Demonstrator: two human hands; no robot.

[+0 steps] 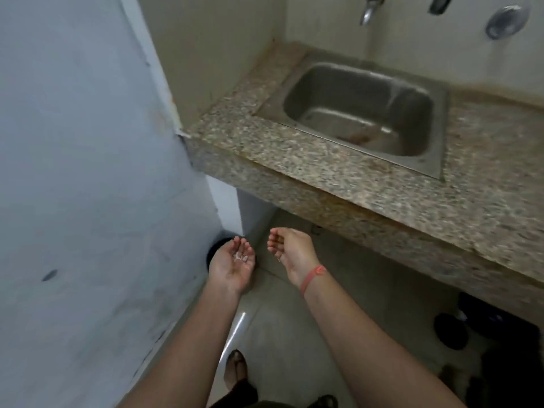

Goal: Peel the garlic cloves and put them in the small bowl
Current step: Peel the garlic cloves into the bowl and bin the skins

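My left hand (232,260) is turned palm up and cupped, and that is on purpose: a few pale flakes (241,257) lie in the hollow of the palm, and the shallow bowl of the hand stops them from sliding off. I judge them to be garlic skin, though they are too small to be sure. This grip is wide and relaxed, the fingers only gently bent, pinching nothing.

My right hand (290,248) hangs just beside it, apart from it, palm turned inward and fingers loosely curled. That grip is also slack and carries nothing that I can make out. An orange band (313,278) sits on its wrist.

Both hands are low, below the edge of the stone desk (294,160), and the left one is above a dark round thing (219,245) on the floor (294,334) against the wall (88,172). Only part of it shows; I take it for a bin, which would explain why I hold the flakes right there, ready to tip them out.

The steel sink (438,134) is set into the desk, under a tap (369,10), handy if I want a rinse afterwards.

The garlic cloves and the small bowl are nowhere in view, so I cannot say how many are peeled. This looks like clearing waste, a side step of the peeling.
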